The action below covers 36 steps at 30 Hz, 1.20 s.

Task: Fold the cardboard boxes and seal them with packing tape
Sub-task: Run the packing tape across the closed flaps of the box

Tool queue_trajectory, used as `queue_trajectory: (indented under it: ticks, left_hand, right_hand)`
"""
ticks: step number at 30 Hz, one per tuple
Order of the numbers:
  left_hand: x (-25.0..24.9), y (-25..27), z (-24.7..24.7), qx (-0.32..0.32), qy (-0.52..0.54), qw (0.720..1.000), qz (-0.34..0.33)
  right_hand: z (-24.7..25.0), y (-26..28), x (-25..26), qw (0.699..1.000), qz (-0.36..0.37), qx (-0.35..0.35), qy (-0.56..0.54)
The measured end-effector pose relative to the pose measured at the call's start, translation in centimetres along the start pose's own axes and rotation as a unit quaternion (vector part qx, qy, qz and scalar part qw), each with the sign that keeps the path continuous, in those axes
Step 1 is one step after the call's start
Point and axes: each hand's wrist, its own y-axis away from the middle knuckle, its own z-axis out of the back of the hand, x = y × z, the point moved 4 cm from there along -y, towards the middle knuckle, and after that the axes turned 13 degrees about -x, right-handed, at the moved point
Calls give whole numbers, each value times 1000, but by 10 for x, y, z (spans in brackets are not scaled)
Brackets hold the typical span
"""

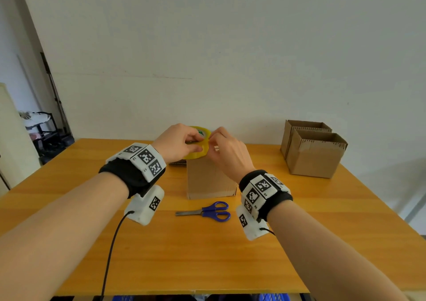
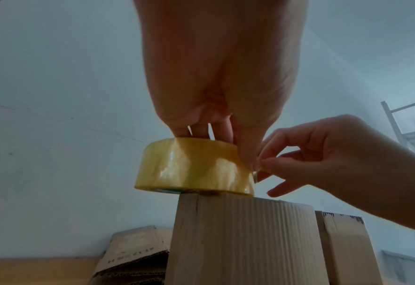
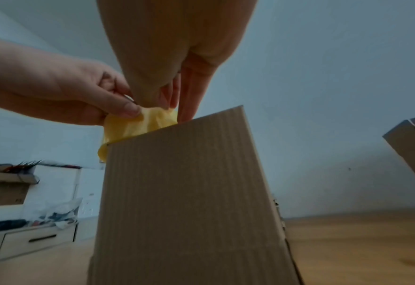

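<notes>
A folded cardboard box [image 1: 209,181] [image 2: 243,237] [image 3: 184,192] stands upright in the middle of the wooden table [image 1: 161,243]. A yellow roll of packing tape [image 1: 198,147] [image 2: 194,165] [image 3: 138,125] rests on the box's top. My left hand [image 1: 182,141] [image 2: 216,92] grips the roll from above, thumb on its side. My right hand [image 1: 228,153] [image 2: 323,160] [image 3: 174,57] pinches at the roll's right edge with thumb and forefinger, where the tape's loose end is; the end itself is too thin to make out.
Blue-handled scissors [image 1: 207,211] lie shut on the table in front of the box. Two open cardboard boxes [image 1: 311,149] stand at the back right. Flattened cardboard [image 2: 133,256] lies behind the box on the left. A black cable [image 1: 110,254] hangs from my left wrist.
</notes>
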Motion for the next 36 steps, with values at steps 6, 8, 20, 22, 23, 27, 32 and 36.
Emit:
queue_trajectory:
  ticks: [6, 8, 20, 22, 23, 27, 32, 36]
  left_hand:
    - [-3, 1, -2, -12, -23, 1000, -11]
    - [-3, 1, -2, -12, -22, 1000, -8]
    - [0, -1, 0, -7, -12, 1000, -12]
    - [4, 3, 4, 4, -33, 999, -19]
    - [7, 5, 6, 19, -44, 999, -18]
    - [32, 13, 12, 24, -81, 996, 2]
    - [61, 24, 12, -33, -119, 989, 81]
    - [61, 21, 4, -24, -26, 995, 95]
  right_hand:
    - [1, -1, -9, 993, -82, 17, -83]
    - [0, -3, -11, 990, -101, 28, -97]
    - [3, -1, -23, 949, -233, 52, -206]
    - [2, -1, -24, 941, -245, 54, -228]
    - [1, -1, -24, 937, -251, 56, -236]
    - [-3, -1, -29, 924, -291, 41, -244]
    - [-4, -1, -33, 908, -318, 40, -270]
    - [-5, 0, -36, 900, -336, 41, -276]
